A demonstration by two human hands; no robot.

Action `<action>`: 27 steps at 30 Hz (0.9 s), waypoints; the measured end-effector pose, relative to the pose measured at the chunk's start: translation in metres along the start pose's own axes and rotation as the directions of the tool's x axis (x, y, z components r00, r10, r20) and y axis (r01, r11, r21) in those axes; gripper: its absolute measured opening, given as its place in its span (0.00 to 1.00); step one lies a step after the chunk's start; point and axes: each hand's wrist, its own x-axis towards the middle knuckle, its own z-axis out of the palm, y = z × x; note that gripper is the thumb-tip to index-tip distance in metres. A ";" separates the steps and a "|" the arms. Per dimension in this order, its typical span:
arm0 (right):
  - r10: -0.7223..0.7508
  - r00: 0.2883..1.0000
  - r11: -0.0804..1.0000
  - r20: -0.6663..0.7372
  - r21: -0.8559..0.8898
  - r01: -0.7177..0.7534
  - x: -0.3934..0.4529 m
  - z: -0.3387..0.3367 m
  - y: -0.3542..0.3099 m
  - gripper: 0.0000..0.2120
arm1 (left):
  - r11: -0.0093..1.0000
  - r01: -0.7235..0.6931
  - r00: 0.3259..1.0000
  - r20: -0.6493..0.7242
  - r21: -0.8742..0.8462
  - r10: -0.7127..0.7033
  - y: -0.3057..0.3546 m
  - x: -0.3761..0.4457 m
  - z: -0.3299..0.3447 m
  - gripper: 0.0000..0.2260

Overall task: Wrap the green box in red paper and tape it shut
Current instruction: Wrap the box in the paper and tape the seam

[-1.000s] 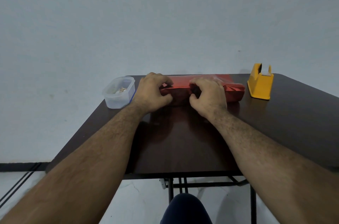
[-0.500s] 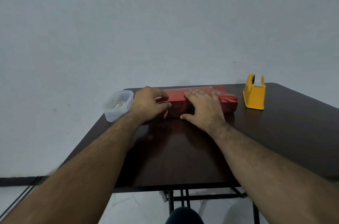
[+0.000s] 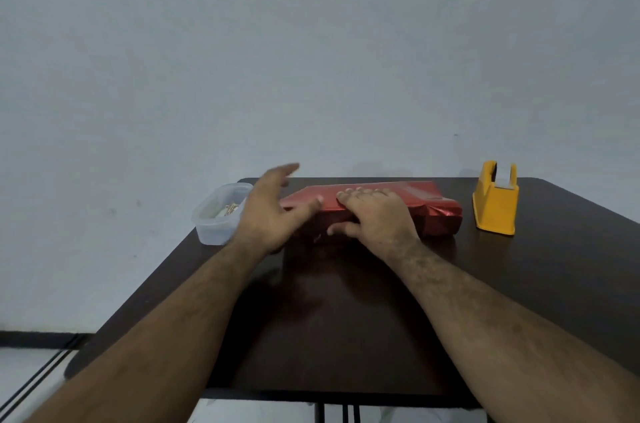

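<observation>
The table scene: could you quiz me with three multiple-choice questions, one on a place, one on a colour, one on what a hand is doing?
1. Where is the tape dispenser?
A. right of the red parcel
B. left of it
C. on top of it

2. What colour is the dispenser?
A. blue
B. yellow
C. white

3. What is the right hand doing?
A. lifted off
B. pulling tape
C. pressing flat on the parcel

Answers: 1 A, it stands off the parcel's right end. 2 B, its body is yellow. 3 C, straight fingers lie on the paper, while the left hand is open.
</observation>
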 end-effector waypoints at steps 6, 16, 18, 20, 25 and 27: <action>0.023 0.999 0.998 -0.033 0.066 -0.021 -0.005 -0.006 0.009 0.35 | 0.943 0.291 0.952 0.044 0.160 -0.302 0.006 0.003 0.006 0.31; 0.072 0.997 0.996 0.010 0.045 -0.072 -0.014 -0.016 0.005 0.34 | 0.696 0.672 0.740 0.188 -0.251 -0.646 0.052 0.035 0.016 0.12; 0.097 0.995 0.995 -0.002 0.018 -0.097 -0.015 -0.018 0.002 0.32 | 0.688 0.685 0.727 0.179 -0.237 -0.662 0.058 0.040 0.019 0.12; 0.106 0.994 0.994 -0.018 -0.013 -0.106 -0.014 -0.023 -0.001 0.26 | 0.701 0.683 0.730 0.176 -0.204 -0.661 0.062 0.044 0.021 0.12; 0.145 0.972 0.983 0.184 0.085 -0.162 0.018 -0.058 0.007 0.48 | 0.845 0.502 0.852 0.059 0.184 -0.520 0.062 0.043 0.022 0.13; 0.181 0.884 0.974 0.430 0.048 -0.223 0.037 -0.070 0.016 0.60 | 0.881 0.417 0.896 0.061 0.224 -0.440 0.057 0.036 0.024 0.13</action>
